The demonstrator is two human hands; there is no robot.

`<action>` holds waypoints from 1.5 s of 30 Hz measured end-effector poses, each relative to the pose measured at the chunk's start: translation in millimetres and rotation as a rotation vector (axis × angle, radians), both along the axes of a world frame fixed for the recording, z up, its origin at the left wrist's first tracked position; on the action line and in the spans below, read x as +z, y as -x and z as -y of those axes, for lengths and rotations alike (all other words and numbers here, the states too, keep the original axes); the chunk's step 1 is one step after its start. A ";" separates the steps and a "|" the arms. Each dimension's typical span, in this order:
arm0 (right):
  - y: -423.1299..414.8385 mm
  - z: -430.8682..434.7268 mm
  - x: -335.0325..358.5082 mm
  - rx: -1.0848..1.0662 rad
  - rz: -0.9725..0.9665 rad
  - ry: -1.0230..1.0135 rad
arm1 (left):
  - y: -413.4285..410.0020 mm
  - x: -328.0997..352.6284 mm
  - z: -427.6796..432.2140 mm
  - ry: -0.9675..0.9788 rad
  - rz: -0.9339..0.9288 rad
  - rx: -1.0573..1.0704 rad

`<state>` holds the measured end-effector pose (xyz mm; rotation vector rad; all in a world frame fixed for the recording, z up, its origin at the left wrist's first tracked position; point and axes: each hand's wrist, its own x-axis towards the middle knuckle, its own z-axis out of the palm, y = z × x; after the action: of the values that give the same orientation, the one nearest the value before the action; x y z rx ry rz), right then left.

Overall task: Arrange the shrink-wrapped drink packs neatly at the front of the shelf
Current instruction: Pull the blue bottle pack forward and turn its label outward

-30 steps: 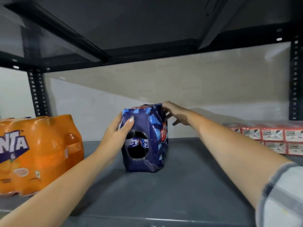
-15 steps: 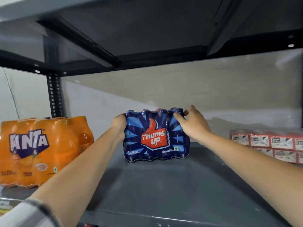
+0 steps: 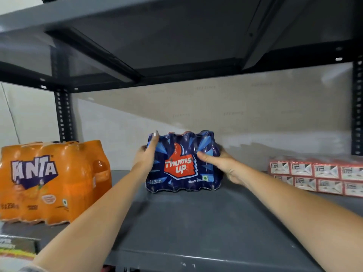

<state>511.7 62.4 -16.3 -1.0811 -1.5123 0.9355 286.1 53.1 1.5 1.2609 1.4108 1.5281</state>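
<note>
The grey metal shelf (image 3: 196, 228) is taking up most of the view, and a lot of bare shelf is lying between its front edge and the blue Thums Up pack (image 3: 182, 163). The pack is sitting far back, near the wall, with its picture side facing out and its long side running left to right. So the pack probably needs to be coming straight toward the person, to the front edge.

The orange Fanta pack (image 3: 51, 181) is standing on the left, much nearer the front and well apart from the blue one. The red and white cartons (image 3: 318, 177) are sitting on the right, also apart (they look like a different kind of thing).

Both hands are reaching about equally far. The left hand (image 3: 146, 158) is pressing flat on the pack's left end, with one finger pointing up past the top corner. The right hand (image 3: 225, 163) is hugging the right end, with its thumb lying across the front. Both hands are spread wide and squeezing the pack between them.
</note>
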 end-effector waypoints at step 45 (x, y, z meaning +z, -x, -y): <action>-7.0 197.6 29.9 -0.286 0.329 0.113 | 19.3 -44.2 159.9 -0.036 -0.146 0.139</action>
<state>518.7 -135.2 13.6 -1.5470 -1.5243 0.6715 266.9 -106.8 -42.6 1.3437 1.6004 1.5856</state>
